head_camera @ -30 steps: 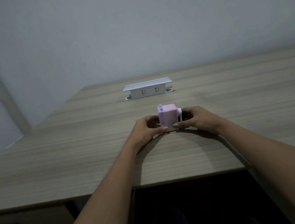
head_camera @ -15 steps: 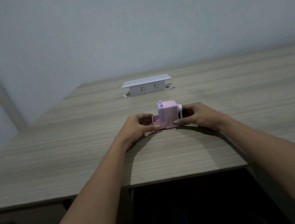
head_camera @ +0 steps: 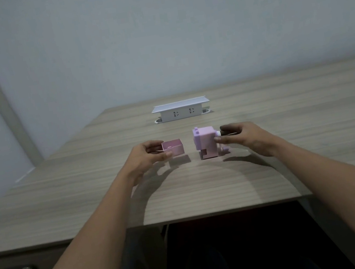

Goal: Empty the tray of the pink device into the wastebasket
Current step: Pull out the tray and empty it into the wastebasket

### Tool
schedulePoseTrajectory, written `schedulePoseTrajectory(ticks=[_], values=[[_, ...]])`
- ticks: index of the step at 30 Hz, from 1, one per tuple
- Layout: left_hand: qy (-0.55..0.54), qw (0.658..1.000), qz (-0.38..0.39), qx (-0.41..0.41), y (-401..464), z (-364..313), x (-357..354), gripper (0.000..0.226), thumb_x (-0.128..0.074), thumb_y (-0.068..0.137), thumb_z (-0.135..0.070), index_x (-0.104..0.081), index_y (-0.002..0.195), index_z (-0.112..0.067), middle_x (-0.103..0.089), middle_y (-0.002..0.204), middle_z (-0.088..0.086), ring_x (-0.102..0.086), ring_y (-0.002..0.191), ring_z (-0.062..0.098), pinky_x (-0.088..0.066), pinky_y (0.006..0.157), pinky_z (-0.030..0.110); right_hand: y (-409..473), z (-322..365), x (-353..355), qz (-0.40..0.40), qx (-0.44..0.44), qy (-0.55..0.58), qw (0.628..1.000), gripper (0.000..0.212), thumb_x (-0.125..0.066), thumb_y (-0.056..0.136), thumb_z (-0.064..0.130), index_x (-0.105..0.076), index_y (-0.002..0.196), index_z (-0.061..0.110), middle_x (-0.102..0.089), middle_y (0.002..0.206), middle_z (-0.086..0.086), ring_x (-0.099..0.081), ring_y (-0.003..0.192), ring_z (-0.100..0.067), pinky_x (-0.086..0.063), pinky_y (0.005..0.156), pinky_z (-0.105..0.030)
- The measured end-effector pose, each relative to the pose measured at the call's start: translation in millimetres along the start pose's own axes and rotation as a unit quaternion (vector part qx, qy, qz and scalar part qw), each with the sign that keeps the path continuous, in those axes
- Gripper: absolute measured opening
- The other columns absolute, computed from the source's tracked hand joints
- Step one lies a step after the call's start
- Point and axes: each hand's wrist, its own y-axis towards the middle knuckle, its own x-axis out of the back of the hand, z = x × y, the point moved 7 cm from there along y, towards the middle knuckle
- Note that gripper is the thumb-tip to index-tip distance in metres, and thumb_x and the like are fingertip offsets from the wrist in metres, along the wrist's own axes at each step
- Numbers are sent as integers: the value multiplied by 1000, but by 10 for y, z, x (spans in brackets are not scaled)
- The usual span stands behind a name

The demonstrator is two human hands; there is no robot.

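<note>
left hand point(head_camera: 146, 157): closed on the tray, thumb on its near left corner, fingers curled round its far left edge; hand and tray are lifted a little off the desk, with a shadow beneath.
tray point(head_camera: 173, 147): small pink open-topped box, out of the device and to its left, a clear gap between them; what is inside cannot be told.
right hand point(head_camera: 241, 138): spread loosely at the right side of the device, thumb tip at its right face, fingers by the white knob; whether it grips firmly cannot be told.
pink device point(head_camera: 205, 141): upright on the desk, middle of the scene, right of the tray; an open slot shows low on its left side.
desk point(head_camera: 314, 134): wood-grain top, near edge running across the lower part of the scene.
socket box point(head_camera: 181, 110): white, raised from the desk, far behind the device.
wall point(head_camera: 153, 31): plain pale, beyond the desk.
</note>
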Motion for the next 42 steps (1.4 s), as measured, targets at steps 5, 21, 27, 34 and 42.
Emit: schedulePoseTrajectory(ticks=[5, 21, 27, 34, 42], values=[[-14, 999, -2, -42, 21, -358, -41, 58, -84, 76, -1, -64, 130, 1, -73, 120, 15, -71, 95, 15, -54, 72, 10, -104, 388, 163, -31, 37, 12, 999, 74, -85, 83, 28, -55, 146, 3, -68, 136, -5, -64, 124, -12, -44, 97, -17], [-30, 985, 135, -107, 73, -1106, -1464, 55, -86, 77, -6, -65, 128, -1, -75, 118, 10, -73, 101, 15, -54, 87, 20, -642, 785, 796, -50, 23, -30, 998, 64, -90, 77, 20, -68, 134, 5, -77, 124, -3, -71, 118, -11, -48, 112, -32], [-56, 970, 199, -126, 27, -1383, -2312, 59, -86, 77, -6, -63, 130, 0, -75, 118, 11, -73, 99, 14, -54, 89, 23, -1181, 724, 1502, -123, 15, -35, 992, 54, -88, 79, 18, -72, 130, 6, -78, 121, -4, -71, 119, -16, -48, 112, -35], [-76, 942, 296, -137, -240, -1605, -3457, 62, -85, 77, -5, -60, 134, 1, -73, 123, 13, -72, 105, 19, -54, 86, 22, -2084, 587, 2277, -209, -23, -66, 975, 54, -89, 77, 13, -72, 128, 4, -78, 121, -6, -71, 119, -18, -48, 112, -35], [-86, 902, 401, -137, -846, -1658, -4688, 59, -85, 77, -6, -62, 131, 1, -73, 121, 14, -73, 101, 16, -56, 80, 16, -3334, 325, 2886, -306, -83, -86, 944, 56, -90, 76, 14, -73, 128, 6, -78, 120, -5, -72, 117, -17, -52, 107, -31]])
